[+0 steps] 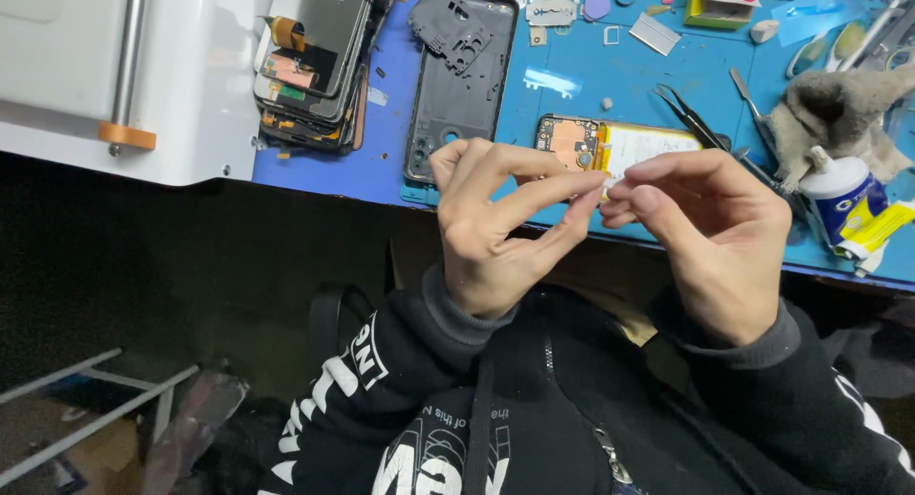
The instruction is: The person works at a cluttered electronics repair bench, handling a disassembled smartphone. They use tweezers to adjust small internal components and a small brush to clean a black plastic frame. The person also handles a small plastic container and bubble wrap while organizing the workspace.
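Head view: the left hand (496, 230) and right hand (710, 230) meet fingertip to fingertip above the near edge of the blue work mat (572, 76), pinching together a tiny pale scrap (607, 184) too small to make out. Directly behind the fingers, partly hidden by them, lies a phone battery with board (620, 144). Black tweezers (691, 119) rest just right of it. Further left sits an open black phone frame (462, 71), then a stack of phone screens (310, 71). At right, a white glue bottle (843, 204) stands beside a grey cloth (839, 114).
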